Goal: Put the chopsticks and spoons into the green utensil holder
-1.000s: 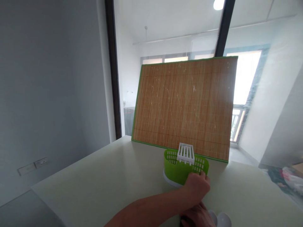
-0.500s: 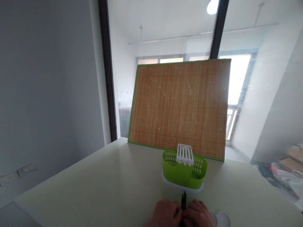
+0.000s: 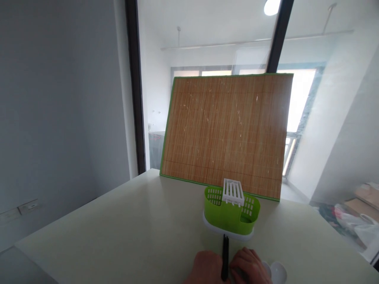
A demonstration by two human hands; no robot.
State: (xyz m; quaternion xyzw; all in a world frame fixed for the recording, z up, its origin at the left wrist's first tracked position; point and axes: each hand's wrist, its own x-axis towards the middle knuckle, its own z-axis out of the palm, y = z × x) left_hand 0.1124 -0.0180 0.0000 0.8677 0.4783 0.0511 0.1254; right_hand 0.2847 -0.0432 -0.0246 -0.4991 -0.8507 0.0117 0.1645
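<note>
A bundle of black chopsticks point(image 3: 225, 252) points away from me at the front of the table, tips close to the caddy. My left hand point(image 3: 207, 266) is closed at the left side of the bundle, its fingers mostly hidden. From the other side my right hand point(image 3: 248, 265) closes in with curled fingers against the chopsticks. Just beyond the tips stands a green utensil caddy point(image 3: 222, 217) with slotted walls and a white base. A white slatted rack point(image 3: 233, 192) sits across its top. White spoons point(image 3: 278, 272) lie right of my right hand, partly cut off.
A bamboo mat point(image 3: 225, 130) with green edging leans upright behind the caddy on the pale table point(image 3: 133, 228). Behind it is a glass partition with a dark post point(image 3: 136, 86). A grey wall borders the left; boxes and plastic bags point(image 3: 365, 225) lie at the far right.
The chopsticks have shifted slightly left and more of their length shows between my hands. Both hands stay close together; the view has tilted slightly.
</note>
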